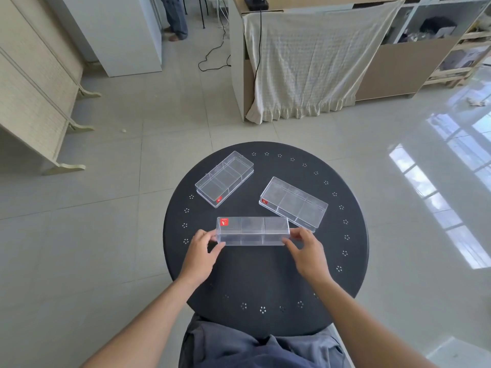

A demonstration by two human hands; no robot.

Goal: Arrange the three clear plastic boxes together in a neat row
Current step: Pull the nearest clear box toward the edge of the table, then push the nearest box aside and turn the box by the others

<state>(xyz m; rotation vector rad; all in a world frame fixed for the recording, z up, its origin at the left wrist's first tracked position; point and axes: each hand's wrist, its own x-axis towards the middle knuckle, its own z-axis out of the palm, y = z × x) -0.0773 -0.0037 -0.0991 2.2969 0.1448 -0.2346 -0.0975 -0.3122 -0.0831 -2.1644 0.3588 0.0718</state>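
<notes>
Three clear plastic boxes with red stickers are on or above a round black table (265, 274). The nearest box (252, 231) lies crosswise, gripped at its left end by my left hand (200, 257) and at its right end by my right hand (308, 251). I cannot tell whether it rests on the table or is lifted slightly. A second box (224, 179) sits at the far left, angled diagonally. The third box (293, 203) lies at the right, angled the other way, its near corner close to the held box.
The table's rim is ringed with small punched flower holes (263, 309). My lap is under the near edge. Tiled floor (106, 235) surrounds the table. A cloth-draped counter (305, 62) stands behind, a cabinet (32, 96) at left, and a person's legs (175, 19) far back.
</notes>
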